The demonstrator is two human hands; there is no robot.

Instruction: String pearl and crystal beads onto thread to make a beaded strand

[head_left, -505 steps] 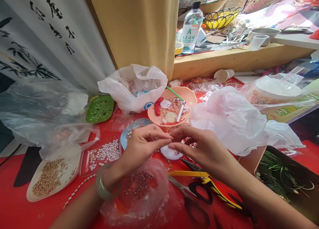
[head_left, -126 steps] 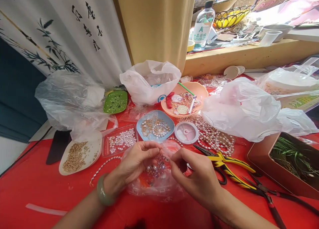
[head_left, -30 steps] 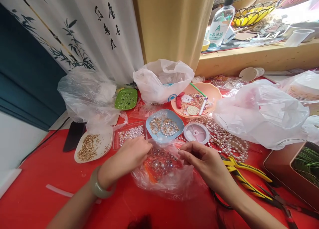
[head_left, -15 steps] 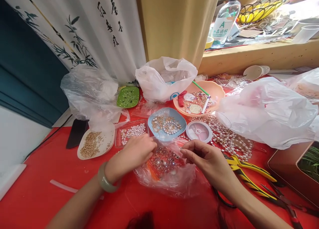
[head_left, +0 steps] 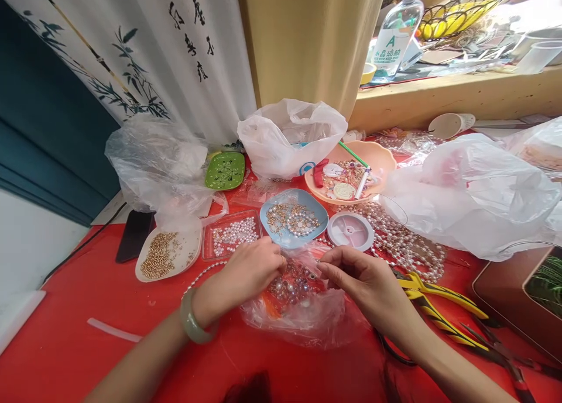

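A clear plastic bag [head_left: 302, 327] lies open on the red table, with orange and shiny round beads [head_left: 292, 286] inside. My left hand [head_left: 254, 268] hangs over the bag's left side, palm down, fingers curled; the fingertips are hidden behind the hand. On its wrist is a pale green bangle [head_left: 193, 318]. At the bag's right edge, my right hand [head_left: 364, 280] pinches thumb and forefinger together on something tiny and shiny, too small to name. A string of pearl-like beads [head_left: 204, 271] lies just behind the left wrist.
Behind the bag stand a blue dish [head_left: 294, 242] of beads, a clear tray [head_left: 211, 251] of pearls and a white dish [head_left: 175, 271] of gold beads. A spool [head_left: 350, 230], bead strands [head_left: 408, 245] and yellow-black pliers [head_left: 443, 300] lie to the right. White plastic bags [head_left: 474, 198] crowd the back.
My left hand has shifted a little to the right over the bag, and the pearl string behind its wrist now shows. The right hand keeps its pinch in nearly the same place.
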